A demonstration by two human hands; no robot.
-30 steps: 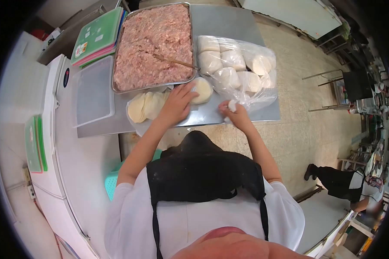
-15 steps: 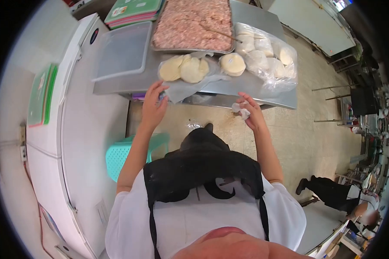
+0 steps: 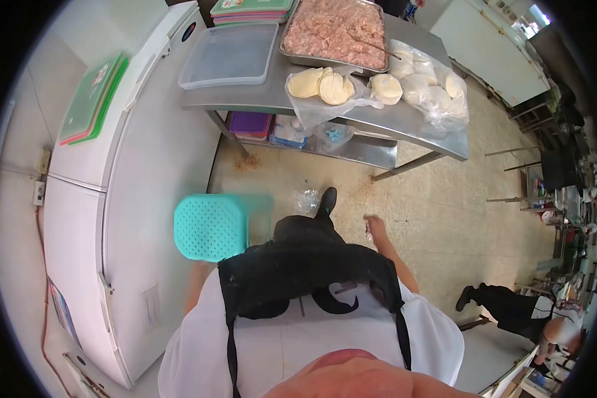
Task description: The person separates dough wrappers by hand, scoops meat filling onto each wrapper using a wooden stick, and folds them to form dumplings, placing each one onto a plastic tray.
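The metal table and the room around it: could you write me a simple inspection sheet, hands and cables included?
Surface: metal table; a plastic sheet overhangs its front edge.
Food: tray of ground meat with a stick in it; round dough wrappers, a separate stack, more in a clear bag.
Clutter: clear plastic and rusty-looking stains on the floor.
Right hand: closed on a crumpled white scrap, away from the table.
Left hand: hidden near the turquoise stool.
Cables: reddish cord runs down the wall from an outlet.
Surroundings: white appliance at left; another person at far right.
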